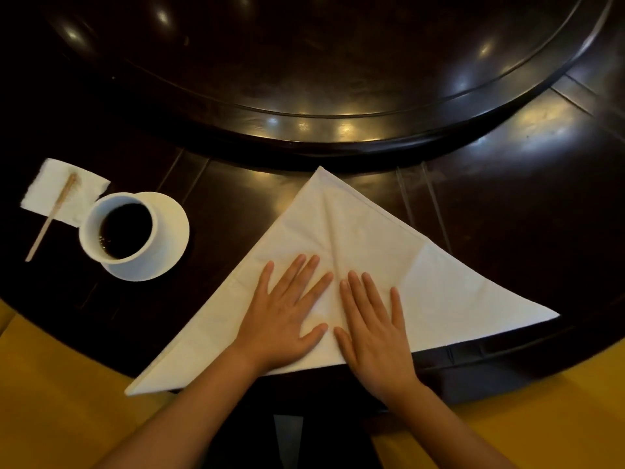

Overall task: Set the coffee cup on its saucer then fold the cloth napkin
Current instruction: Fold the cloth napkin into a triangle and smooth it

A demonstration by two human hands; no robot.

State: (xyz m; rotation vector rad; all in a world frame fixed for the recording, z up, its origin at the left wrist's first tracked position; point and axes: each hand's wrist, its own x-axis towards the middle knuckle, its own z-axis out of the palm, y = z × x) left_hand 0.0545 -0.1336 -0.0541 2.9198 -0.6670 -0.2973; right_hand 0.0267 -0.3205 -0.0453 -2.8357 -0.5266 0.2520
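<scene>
A white coffee cup (116,228) full of dark coffee stands on its white saucer (172,228) at the left of the dark table. The white cloth napkin (389,258) lies in front of me as a large triangle, its point away from me and its long edge near the table's rim. My left hand (287,313) and my right hand (375,326) rest flat on the napkin's lower middle, side by side, fingers spread, palms down. Neither hand grips anything.
A small paper napkin (50,187) with a wooden stir stick (50,221) across it lies left of the cup. A raised round turntable (338,79) fills the table's far side. Yellow seat fabric (50,401) shows below the table's edge.
</scene>
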